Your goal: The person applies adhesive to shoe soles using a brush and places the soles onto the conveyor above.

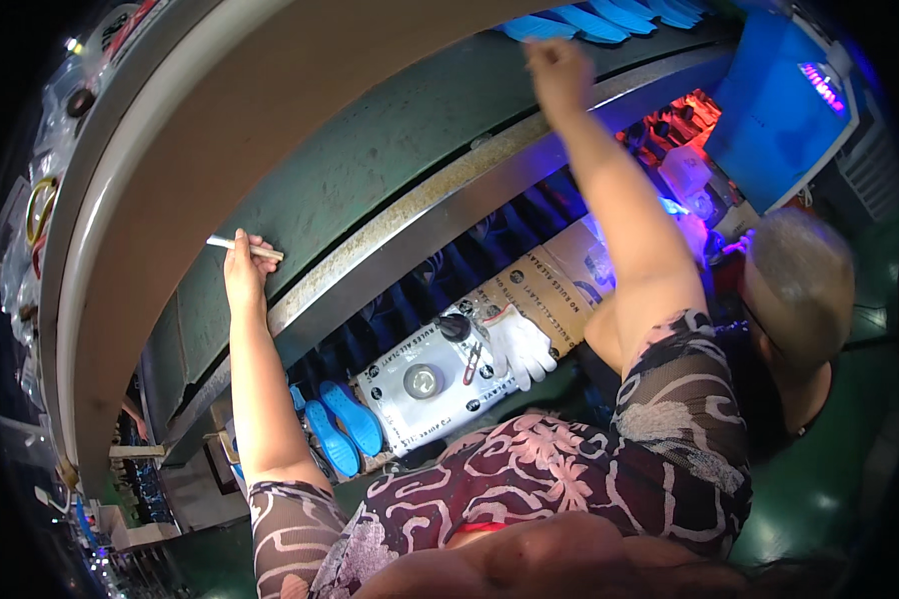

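At left, the left hand (244, 268) pinches a slim white-and-tan stick (273, 256), best held steady; top centre, the blurred right hand (561, 80), its grip unclear, is beside glossy blue sole-shaped pieces (591, 22).

Through my head view: widest lane runs diagonally mid-frame, along the green belt (370, 190) between left hand (249, 262) and right hand (561, 75). Beige housing (185, 150) walls it off on the upper-left side; metal rail (449, 205) edges the lower-right side, so from below I'd have to cross over that. Top of frame: blue insoles (594, 20) crowd the right hand. Centre-bottom: bare strip of white sheet (388, 394) between two blue insoles (342, 429) and glass jar (423, 380); black bottle (454, 327) and white glove (521, 349) obstruct further right. Right of frame: co-worker (799, 290) blocks my sideways swing, close beside the right arm.
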